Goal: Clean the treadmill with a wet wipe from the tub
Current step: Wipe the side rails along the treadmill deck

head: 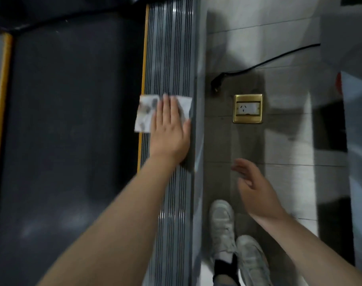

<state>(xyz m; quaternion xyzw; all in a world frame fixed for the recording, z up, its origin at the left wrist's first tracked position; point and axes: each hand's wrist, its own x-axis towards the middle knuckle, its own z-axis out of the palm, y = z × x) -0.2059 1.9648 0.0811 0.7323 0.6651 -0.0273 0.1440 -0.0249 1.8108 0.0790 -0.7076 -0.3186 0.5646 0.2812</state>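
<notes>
The left hand (pixel 169 129) is laid flat, fingers straight, pressing the wipe (pixel 144 112) onto the treadmill's ribbed rail (pixel 169 48) so its whole face is dragged along. The right hand (pixel 256 188) is held open and empty above the floor (pixel 279 141), probably for balance.

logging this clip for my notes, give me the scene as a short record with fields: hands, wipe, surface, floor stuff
left hand: left hand flat, pressing the wet wipe onto the rail
right hand: right hand free above the floor, fingers relaxed, holding nothing
wipe: white with grey dirt marks, spread out
surface: ribbed grey side rail of the treadmill, beside the dark belt
floor: brass floor socket, loose black plug, white sneakers
</notes>
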